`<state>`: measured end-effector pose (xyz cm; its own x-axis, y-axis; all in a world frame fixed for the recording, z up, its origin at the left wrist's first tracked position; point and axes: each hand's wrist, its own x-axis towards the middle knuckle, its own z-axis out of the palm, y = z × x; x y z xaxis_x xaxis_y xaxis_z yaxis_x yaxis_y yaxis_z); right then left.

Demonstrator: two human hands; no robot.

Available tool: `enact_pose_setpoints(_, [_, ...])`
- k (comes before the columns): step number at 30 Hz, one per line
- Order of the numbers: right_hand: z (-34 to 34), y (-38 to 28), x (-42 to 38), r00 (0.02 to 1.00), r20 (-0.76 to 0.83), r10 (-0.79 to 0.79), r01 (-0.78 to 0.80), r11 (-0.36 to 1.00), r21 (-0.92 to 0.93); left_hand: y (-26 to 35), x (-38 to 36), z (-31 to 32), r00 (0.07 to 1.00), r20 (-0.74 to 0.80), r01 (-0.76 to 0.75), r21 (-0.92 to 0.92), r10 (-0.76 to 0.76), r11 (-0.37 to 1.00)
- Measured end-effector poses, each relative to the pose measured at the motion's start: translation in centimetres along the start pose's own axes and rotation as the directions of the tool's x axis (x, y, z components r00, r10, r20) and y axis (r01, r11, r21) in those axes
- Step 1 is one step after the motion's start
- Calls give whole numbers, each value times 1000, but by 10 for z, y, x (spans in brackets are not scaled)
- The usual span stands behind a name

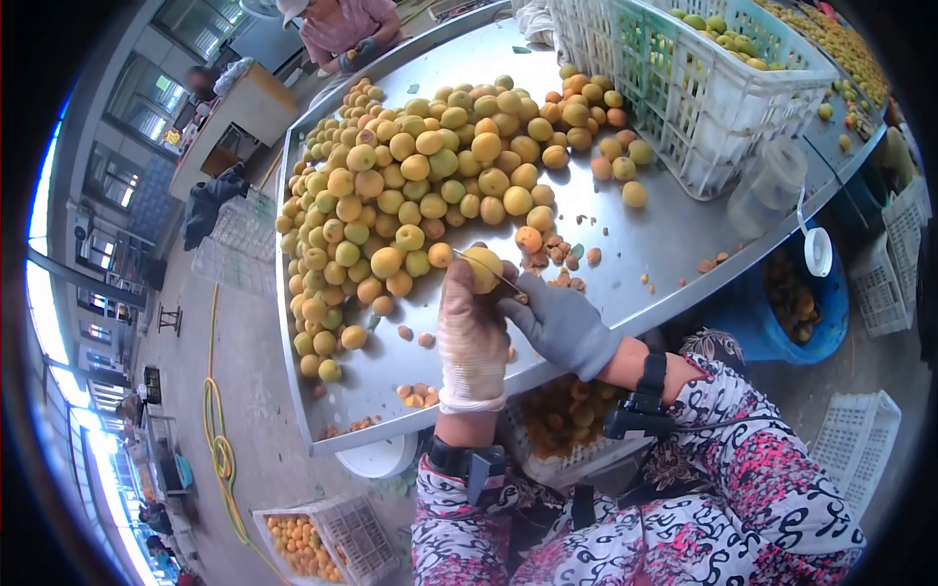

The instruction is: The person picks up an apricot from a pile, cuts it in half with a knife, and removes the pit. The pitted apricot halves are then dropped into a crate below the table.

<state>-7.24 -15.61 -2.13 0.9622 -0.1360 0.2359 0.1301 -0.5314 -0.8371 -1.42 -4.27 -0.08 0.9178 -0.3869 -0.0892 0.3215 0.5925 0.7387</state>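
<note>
L hand (471, 337) had fingers clamped on yellow fruit (482, 266), ctr of frame; R hand (562, 327) had fingers closed round thin knife (508, 283). Fruit prob. light, softish, bruised easily; sides seemed best grip, clear of knife

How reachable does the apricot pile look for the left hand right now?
Likely yes: the apricot pile sits just beyond the left hand, nothing between, though that hand holds one apricot.

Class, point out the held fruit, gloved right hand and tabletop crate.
Held fruit (483, 277): head view, on its lower half.
Gloved right hand (564, 327): head view, on the back.
Tabletop crate (674, 115): head view, on its slatted side.
</note>
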Motion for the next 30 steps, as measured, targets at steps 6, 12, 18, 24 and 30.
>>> enact_pose_setpoints(6, [6,4,2,999,28,28,-26,998,-60,3,4,4,997,-31,64,-15,-65,998])
enact_pose_setpoints(12, [7,3,1,999,38,38,-42,995,96,-3,0,14,994,-110,-9,21,12,1000])
enact_pose_setpoints(18, [9,2,-2,991,101,93,-115,962,246,-5,1,13,991,-111,-66,91,76,994])
enact_pose_setpoints(24, [-7,11,3,920,323,220,-332,875,351,21,17,-28,968,-103,-221,92,230,971])
enact_pose_setpoints(30, [-52,-9,19,888,325,324,-459,640,617,-6,-14,9,738,620,-649,760,267,28])
